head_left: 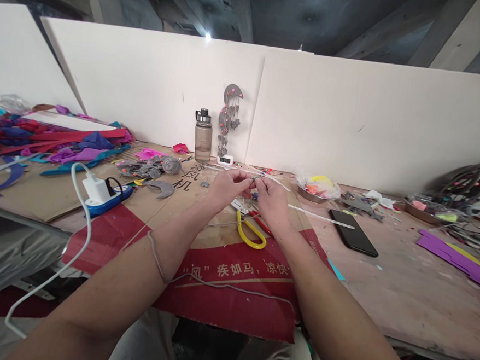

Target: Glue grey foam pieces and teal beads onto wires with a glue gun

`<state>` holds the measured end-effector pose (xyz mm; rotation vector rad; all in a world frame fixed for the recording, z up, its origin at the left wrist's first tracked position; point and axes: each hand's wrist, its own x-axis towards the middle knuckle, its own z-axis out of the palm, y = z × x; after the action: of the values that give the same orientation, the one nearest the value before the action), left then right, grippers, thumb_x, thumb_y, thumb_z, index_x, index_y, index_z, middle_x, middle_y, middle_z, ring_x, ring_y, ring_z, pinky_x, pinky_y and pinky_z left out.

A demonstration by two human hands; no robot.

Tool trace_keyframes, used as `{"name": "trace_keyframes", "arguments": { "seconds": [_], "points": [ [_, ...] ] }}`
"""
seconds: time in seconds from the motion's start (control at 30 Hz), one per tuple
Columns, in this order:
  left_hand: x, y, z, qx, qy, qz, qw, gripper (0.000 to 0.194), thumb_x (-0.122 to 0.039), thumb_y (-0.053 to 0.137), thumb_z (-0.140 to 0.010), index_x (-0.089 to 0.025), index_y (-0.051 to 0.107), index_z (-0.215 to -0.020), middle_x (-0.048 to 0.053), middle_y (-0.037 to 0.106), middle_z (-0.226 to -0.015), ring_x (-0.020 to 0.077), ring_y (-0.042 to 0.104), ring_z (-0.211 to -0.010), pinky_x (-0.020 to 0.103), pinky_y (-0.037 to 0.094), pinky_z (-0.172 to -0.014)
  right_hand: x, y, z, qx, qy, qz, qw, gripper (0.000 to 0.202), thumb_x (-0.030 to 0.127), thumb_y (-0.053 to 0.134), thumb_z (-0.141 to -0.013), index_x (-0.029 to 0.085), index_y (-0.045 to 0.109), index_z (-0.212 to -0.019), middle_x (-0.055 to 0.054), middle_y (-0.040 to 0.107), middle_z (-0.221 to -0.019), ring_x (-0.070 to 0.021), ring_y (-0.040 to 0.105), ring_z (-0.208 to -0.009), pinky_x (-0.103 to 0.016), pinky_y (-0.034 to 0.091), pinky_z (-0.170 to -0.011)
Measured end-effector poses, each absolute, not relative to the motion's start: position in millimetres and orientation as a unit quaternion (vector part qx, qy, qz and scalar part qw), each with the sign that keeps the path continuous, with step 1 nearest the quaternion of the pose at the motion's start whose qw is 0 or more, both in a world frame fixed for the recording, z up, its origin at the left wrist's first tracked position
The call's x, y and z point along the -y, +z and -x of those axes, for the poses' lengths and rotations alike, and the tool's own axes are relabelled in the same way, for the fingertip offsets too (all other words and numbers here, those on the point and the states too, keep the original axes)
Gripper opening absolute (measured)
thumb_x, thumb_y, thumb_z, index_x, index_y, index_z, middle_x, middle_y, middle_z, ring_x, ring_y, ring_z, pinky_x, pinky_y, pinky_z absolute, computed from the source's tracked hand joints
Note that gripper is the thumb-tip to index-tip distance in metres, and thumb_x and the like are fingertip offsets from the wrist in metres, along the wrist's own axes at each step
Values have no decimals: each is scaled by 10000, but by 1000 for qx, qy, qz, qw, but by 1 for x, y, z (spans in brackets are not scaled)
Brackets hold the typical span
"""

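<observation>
My left hand (232, 186) and my right hand (272, 200) meet over the cardboard, fingertips pinched together on a small grey piece (254, 179). Its exact kind is too small to make out. Grey yarn (232, 287) loops over my left forearm and trails across the red part of the cardboard (214, 310). Just below my hands lie scissors (249, 236) with one yellow and one red handle, partly covered by my right hand. A small grey cut-out (204, 184) rests left of my left hand.
Behind stand a water bottle (203, 139) and a grey moon-shaped hanging ornament (233, 94). A ball of grey yarn (172, 165) and a felt crescent (163, 189) lie left. Right are a black phone (353, 233) and a bowl (316, 194). A white cable (83, 202) runs at left.
</observation>
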<state>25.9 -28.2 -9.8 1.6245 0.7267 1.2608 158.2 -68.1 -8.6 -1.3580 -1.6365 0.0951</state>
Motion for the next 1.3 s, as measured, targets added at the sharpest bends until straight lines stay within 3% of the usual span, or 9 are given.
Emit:
{"name": "trace_keyframes", "arguments": {
  "seconds": [0.2, 0.47, 0.7, 0.93, 1.07, 1.3],
  "points": [
    [29, -8, -22, -299, 490, -703, 420, 246, -383, 682, -723, -151, 707, -803, 27, 694, -771, 113, 627, -642, 231, 540, -635, 69, -10, -160, 673, 21, 563, 480, 323, 328, 400, -937, 208, 601, -713, -28, 636, -706, -167, 520, -660, -279, 333, -621],
    [26, -10, -25, -321, 537, -633, 456, 146, -273, 666, -699, -131, 642, -724, -1, 610, -683, 77, 555, -560, 227, 541, -539, 75, -6, -153, 694, 57, 547, 466, 303, 324, 401, -926, 203, 606, -739, -28, 641, -723, -168, 540, -675, -285, 349, -641],
    [26, -7, -24, -329, 546, -632, 441, 111, -246, 635, -723, -146, 594, -696, -44, 537, -554, 64, 519, -461, 194, 464, -464, 76, -8, -152, 641, 52, 535, 548, 65, 249, 520, -827, 198, 559, -819, 12, 589, -722, -132, 507, -640, -259, 357, -633],
    [33, -3, -26, -335, 520, -648, 444, 123, -260, 652, -713, -147, 604, -704, -44, 574, -577, 67, 547, -449, 191, 424, -469, 73, -9, -154, 630, 36, 532, 564, 98, 224, 535, -815, 193, 548, -906, 22, 513, -690, -131, 470, -631, -261, 356, -624],
    [31, -4, -25, -332, 516, -652, 446, 149, -291, 660, -720, -154, 603, -700, -51, 543, -527, 71, 537, -435, 191, 413, -467, 75, -7, -157, 650, 4, 514, 559, 29, 210, 516, -829, 193, 538, -839, -18, 560, -778, -145, 489, -706, -272, 373, -673],
    [31, -5, -23, -305, 504, -654, 476, 187, -288, 638, -745, -163, 547, -641, -48, 513, -506, 58, 470, -408, 197, 378, -440, 77, -4, -159, 656, -37, 529, 537, 145, 229, 464, -872, 208, 485, -730, -25, 562, -748, -167, 491, -741, -293, 375, -723]
  ]
}}
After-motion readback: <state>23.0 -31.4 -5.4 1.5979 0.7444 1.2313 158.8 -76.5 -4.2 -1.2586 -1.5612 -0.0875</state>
